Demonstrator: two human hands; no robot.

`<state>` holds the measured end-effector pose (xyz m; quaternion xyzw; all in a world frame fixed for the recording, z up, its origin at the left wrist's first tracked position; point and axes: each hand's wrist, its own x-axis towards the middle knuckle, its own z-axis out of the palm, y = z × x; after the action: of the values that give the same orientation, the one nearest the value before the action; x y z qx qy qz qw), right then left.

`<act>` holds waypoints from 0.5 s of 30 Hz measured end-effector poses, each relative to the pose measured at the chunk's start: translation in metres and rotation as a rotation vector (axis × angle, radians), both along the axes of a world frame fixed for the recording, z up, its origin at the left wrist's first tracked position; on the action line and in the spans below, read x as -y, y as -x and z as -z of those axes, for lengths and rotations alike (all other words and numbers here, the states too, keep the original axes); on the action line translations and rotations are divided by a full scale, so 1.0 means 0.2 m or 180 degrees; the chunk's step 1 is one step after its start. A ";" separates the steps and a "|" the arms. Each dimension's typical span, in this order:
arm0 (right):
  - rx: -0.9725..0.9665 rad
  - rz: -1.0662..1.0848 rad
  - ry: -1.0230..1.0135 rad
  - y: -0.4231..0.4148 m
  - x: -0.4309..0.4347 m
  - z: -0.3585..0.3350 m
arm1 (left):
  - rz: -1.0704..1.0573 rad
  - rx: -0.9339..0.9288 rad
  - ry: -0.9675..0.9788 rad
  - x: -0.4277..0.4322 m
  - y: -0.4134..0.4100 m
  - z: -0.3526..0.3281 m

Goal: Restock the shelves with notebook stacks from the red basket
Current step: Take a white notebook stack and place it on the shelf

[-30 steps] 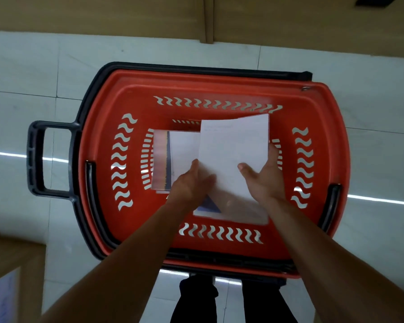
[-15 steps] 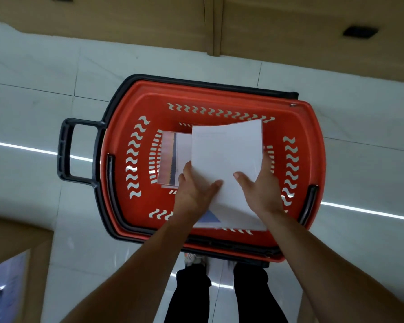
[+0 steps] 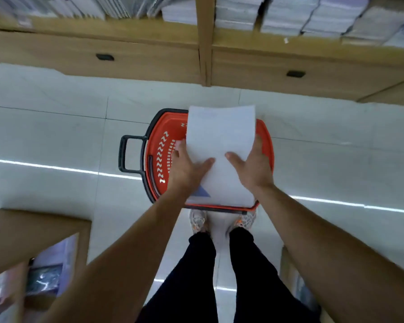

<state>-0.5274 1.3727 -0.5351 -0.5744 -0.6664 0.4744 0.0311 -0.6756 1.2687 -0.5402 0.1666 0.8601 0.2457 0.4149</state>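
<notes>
the left hand (image 3: 187, 167) and right hand (image 3: 252, 167) grip a notebook stack (image 3: 219, 150) by its sides above the red basket (image 3: 160, 145). the carrying step seems in hand; next it likely needs raising to the shelf (image 3: 149, 31) ahead.

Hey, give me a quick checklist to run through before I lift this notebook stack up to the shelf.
1. Grip on both sides: left hand and right hand each hold an edge of the notebook stack, thumbs on top: ok.
2. Stack out of the red basket: it overlaps the far rim in the view, so it looks lifted above it: ok.
3. Free slot on the shelf: the parts in view carry paper stacks: cannot tell.
4. Footing: both shoes are planted just behind the basket: ok.
5. Anything left in the basket: mostly hidden under the stack: cannot tell.
</notes>
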 end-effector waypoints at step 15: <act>-0.0407 0.0342 -0.1078 0.00 -0.37 -1.41 | 0.0898 -0.0728 -0.1024 -0.46 0.10 -1.41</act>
<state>-0.5276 1.4468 -0.2539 -0.5644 -0.7018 0.3886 0.1950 -0.6957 1.3614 -0.2582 0.3758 0.8195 0.2987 0.3132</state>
